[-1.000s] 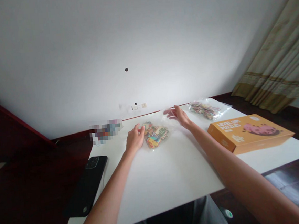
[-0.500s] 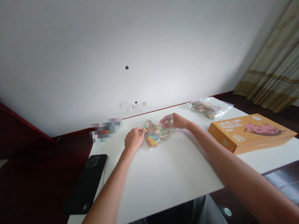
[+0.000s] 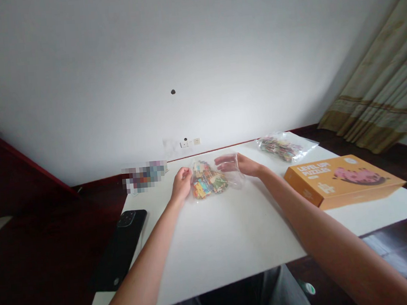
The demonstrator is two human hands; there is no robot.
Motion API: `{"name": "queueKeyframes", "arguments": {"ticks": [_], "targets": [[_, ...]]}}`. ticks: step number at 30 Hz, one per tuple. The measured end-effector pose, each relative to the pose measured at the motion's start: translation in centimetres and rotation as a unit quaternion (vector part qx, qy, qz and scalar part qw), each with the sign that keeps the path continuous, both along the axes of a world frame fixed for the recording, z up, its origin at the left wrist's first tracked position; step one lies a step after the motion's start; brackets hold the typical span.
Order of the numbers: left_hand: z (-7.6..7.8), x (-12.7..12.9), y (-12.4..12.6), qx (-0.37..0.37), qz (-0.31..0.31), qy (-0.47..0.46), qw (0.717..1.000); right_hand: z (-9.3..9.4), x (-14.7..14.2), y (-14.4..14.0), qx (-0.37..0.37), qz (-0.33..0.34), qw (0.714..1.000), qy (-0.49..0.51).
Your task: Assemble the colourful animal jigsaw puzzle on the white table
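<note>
**Hands on a sealed bag of puzzle pieces**

Knees in grey trousers [image 3: 271, 293] show under the near edge of the white rectangular table [image 3: 232, 244], and two bare forearms stretch out over it. At the near left corner lies a black smartphone [image 3: 118, 250], face down and untouched. Out to the right sits a flat orange cardboard puzzle box [image 3: 343, 180], closed, well apart from both hands.

Farther in, toward the middle of the far side, both hands meet at a clear plastic bag of colourful puzzle pieces [image 3: 208, 184]. The left hand [image 3: 182, 182] pinches the bag's left edge with curled fingers. The right hand [image 3: 241, 164] grasps the loose empty end of the bag, lifted a little off the table. Whether the bag is open cannot be told; no pieces lie loose on the table, so by the look of it, emptying and sorting are all yet to come.

Beyond, near the far right corner, a second clear bag of puzzle pieces [image 3: 282, 147] lies unhandled.
</note>
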State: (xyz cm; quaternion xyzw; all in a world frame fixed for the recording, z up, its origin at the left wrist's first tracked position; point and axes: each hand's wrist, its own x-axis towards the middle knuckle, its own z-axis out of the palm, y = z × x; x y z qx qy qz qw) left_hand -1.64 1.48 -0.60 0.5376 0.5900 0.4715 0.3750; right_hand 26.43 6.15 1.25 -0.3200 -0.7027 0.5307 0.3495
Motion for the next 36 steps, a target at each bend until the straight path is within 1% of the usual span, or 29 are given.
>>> {"name": "queueKeyframes", "arguments": {"ticks": [3,5,8,11,14,17,19,23,25,28,32,34,36], "targets": [[0.4,0.3,-0.2,-0.030,-0.004,-0.099,0.995,-0.5,-0.3,0.0,-0.006,0.000,1.000,-0.020],[0.7,0.4,-0.3,-0.044,-0.004,-0.150,0.988,-0.8,-0.5,0.0,-0.005,-0.011,0.999,-0.031],[1.0,0.6,-0.2,-0.059,0.005,-0.206,0.977,-1.2,-0.9,0.1,-0.022,-0.037,0.998,-0.044],[1.1,0.9,-0.1,-0.071,0.021,-0.245,0.967,-1.5,-1.3,0.1,-0.051,-0.043,0.997,-0.042],[1.1,1.0,-0.1,-0.089,0.040,-0.307,0.947,-1.7,-1.7,-0.1,-0.073,-0.044,0.996,-0.018],[1.2,1.1,-0.2,-0.105,0.039,-0.358,0.927,-1.7,-1.9,-0.3,-0.077,-0.046,0.996,-0.014],[1.4,1.1,-0.2,-0.105,0.032,-0.366,0.924,-1.6,-2.0,-0.4,-0.076,-0.041,0.996,-0.016],[1.8,1.4,-0.5,-0.084,0.018,-0.357,0.930,-1.5,-2.3,-0.5,-0.064,-0.012,0.998,-0.009],[1.9,1.6,-0.6,-0.072,0.005,-0.346,0.935,-1.2,-2.6,-0.6,-0.061,-0.019,0.998,-0.003],[2.0,1.8,-0.8,-0.057,-0.028,-0.336,0.940,-0.6,-3.3,-1.1,-0.065,-0.031,0.997,-0.003],[2.2,1.9,-1.1,-0.045,-0.056,-0.349,0.934,0.4,-4.0,-2.0,-0.058,-0.003,0.998,-0.005],[2.3,1.9,-1.1,-0.038,-0.054,-0.355,0.932,0.7,-4.0,-2.1,-0.045,-0.005,0.999,-0.024],[2.4,1.9,-1.2,-0.027,-0.049,-0.361,0.931,1.0,-3.7,-1.9,-0.003,-0.016,0.998,-0.063]]}}
